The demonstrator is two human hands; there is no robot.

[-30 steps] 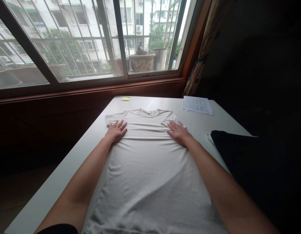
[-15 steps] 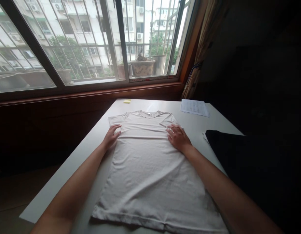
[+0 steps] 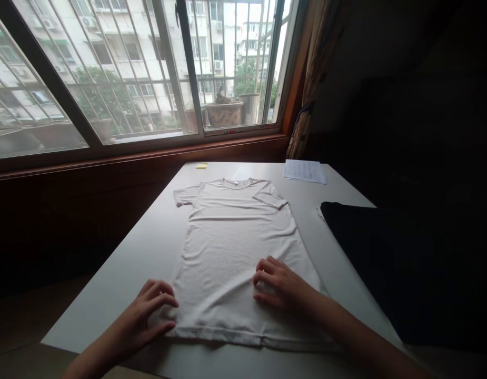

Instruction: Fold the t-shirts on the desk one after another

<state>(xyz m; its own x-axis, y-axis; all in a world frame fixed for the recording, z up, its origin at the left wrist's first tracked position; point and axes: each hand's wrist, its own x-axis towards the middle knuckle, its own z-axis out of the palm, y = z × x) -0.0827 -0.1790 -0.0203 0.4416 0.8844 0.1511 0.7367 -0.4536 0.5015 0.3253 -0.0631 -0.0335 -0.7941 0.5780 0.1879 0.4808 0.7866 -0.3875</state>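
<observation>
A white short-sleeved T-shirt [image 3: 227, 247] lies spread on the white table [image 3: 136, 247], its neck toward the window and its hem toward me. Wrinkles cross the chest and the lower part, and the right sleeve is folded inward over the shirt. At the lower left corner of the hem is my left hand [image 3: 146, 310], fingers curved and apart, with the fingertips at the shirt's edge. My right hand [image 3: 277, 284] is over the lower right part of the shirt, its fingers bent and spread, holding nothing.
Papers [image 3: 305, 171] lie at the table's far right, and a yellow sticky note [image 3: 201, 166] at the far left. Dark cloth [image 3: 369, 258] covers the right edge. Beyond the table are a barred window and a tied curtain [image 3: 302, 121].
Both hands have come back toward me, from the upper part of the shirt to near its hem. The view has shifted slightly. The right sleeve is now uncovered.
</observation>
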